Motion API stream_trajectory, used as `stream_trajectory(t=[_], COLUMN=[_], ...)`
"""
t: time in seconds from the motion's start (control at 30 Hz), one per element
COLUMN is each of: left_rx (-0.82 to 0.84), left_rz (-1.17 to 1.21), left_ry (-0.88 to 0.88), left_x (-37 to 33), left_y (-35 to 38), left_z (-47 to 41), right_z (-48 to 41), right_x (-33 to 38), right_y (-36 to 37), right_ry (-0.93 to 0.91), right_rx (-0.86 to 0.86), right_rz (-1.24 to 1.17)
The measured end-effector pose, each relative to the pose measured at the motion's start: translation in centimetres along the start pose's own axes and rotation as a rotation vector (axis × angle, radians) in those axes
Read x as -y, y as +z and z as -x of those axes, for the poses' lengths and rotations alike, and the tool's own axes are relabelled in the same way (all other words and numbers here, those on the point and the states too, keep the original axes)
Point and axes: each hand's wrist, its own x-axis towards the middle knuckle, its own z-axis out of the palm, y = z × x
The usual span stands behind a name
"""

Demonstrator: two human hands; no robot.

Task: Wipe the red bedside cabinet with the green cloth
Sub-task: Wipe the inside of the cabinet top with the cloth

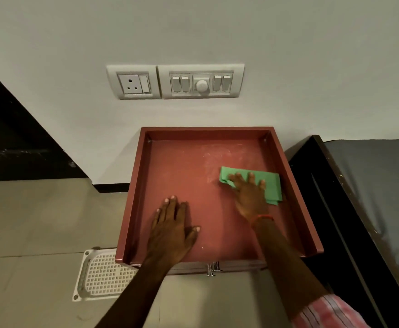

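The red bedside cabinet (184,162) stands against the wall, its top a shallow tray with raised edges on the back and sides. A folded green cloth (273,183) lies on the right half of the top. My right hand (250,195) lies flat on the cloth, fingers spread, pressing it onto the surface. My left hand (172,223) rests flat on the bare top at the front left, holding nothing. Pale dusty smears show on the surface just behind the cloth.
A white switch and socket panel (174,81) is on the wall above. A bed with a dark frame (336,209) stands tight to the right. A white perforated tray (101,275) lies on the tiled floor at the front left. A metal handle (214,268) juts from the cabinet's front.
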Motion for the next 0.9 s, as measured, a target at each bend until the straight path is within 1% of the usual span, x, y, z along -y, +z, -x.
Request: stream_trajectory(t=[0.07, 0.17, 0.23, 0.27, 0.3, 0.33, 0.37, 0.43, 0.5, 0.57, 0.63, 0.67, 0.7, 0.73, 0.77, 0.8, 0.83, 0.9], left_rx=[0.007, -0.027, -0.138, -0.219, -0.309, -0.385, -0.434, -0.478, -0.46, -0.424, -0.388, -0.386, -0.404, -0.427, -0.448, -0.457, -0.461, -0.466], left_rz=[0.067, 0.231, 0.308, 0.278, 0.204, 0.11, 0.024, -0.067, -0.025, 0.008, 0.026, 0.075, 0.127, 0.145, 0.124, 0.082, 0.046, -0.022], left_ry=[0.002, 0.02, 0.041, 0.061, 0.096, 0.126, 0.126, 0.02, -0.101, -0.15, -0.159, -0.164, -0.176, -0.197, -0.22, -0.231, -0.222, -0.192], left_x=[0.2, 0.7, 1.3, 1.8, 2.3, 3.1, 4.1, 6.3, 8.2, 9.2, 9.4, 9.3, 9.1, 8.9, 8.8, 8.7, 8.6, 8.6], left_y=[-0.7, -2.6, -4.7, -5.9, -7.0, -8.1, -8.9, -10.1, -10.0, -8.6, -6.8, -6.2, -5.8, -5.7, -5.7, -5.7, -5.8, -5.8], left_z=[0.0, 0.0, 0.1, 0.2, 0.2, 0.2, -0.1, -1.0, -2.0, -2.5, -2.5, -2.3, -2.0, -1.9, -1.8, -1.7, -1.8, -2.1], right_z=[-0.9, 3.4, 8.6, 11.4, 13.9, 15.7, 17.0, 17.0, 15.0, 11.5, 7.5, 5.7, 4.4, 3.6, 3.3, 3.4, 3.9, 5.2], right_x=[2.7, 5.3, 5.8, 6.0, 6.0, 6.2, 6.3, 6.6, 6.7, 6.1, 4.9, 4.3, 3.8, 3.4, 3.3, 3.4, 3.8, 4.4], right_y=[0.3, 1.6, 2.1, 2.1, 1.8, 1.1, -0.2, -3.5, -6.7, -8.3, -7.9, -7.1, -6.1, -5.2, -4.3, -3.4, -2.6, -0.4], right_ry=[-0.042, -0.275, -0.415, -0.476, -0.507, -0.506, -0.483, -0.427, -0.339, -0.223, -0.114, -0.048, 0.031, 0.106, 0.139, 0.117, 0.049, -0.078], right_rx=[-0.015, -0.002, -0.022, -0.011, 0.034, 0.097, 0.121, 0.07, -0.005, -0.143, -0.169, -0.17, -0.188, -0.233, -0.283, -0.309, -0.3, -0.163], right_rz=[0.061, 0.137, 0.079, 0.014, -0.037, -0.067, -0.084, -0.222, -0.458, -0.603, -0.696, -0.716, -0.695, -0.613, -0.502, -0.391, -0.296, -0.121])
